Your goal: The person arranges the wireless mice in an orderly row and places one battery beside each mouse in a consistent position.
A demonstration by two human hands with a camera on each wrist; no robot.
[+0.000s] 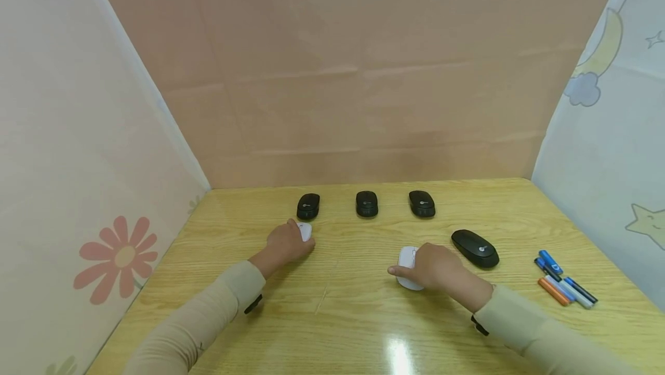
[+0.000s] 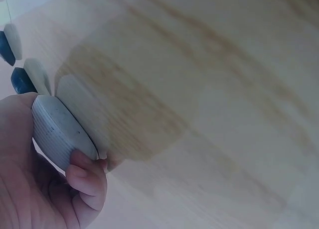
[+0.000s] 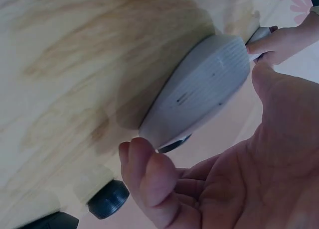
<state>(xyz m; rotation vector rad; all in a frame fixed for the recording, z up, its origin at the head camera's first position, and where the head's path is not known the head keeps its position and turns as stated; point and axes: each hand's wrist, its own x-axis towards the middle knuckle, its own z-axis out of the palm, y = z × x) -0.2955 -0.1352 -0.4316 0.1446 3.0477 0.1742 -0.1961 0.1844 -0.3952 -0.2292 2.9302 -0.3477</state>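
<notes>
White mice (image 1: 407,257) beneath both hands (image 1: 439,265), on wooden table (image 1: 358,317)

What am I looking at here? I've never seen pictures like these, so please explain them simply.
There's no machine here: these are a person's left hand and right hand, both bare. The wide picture comes from a camera worn on the head, looking forward and down. The other two come from a camera on each wrist, facing that hand's work. On the table lie four black mice, the computer kind, and, over at the right, some pens. The left hand grips one white mouse; the right hand grips the other white mouse.
</notes>
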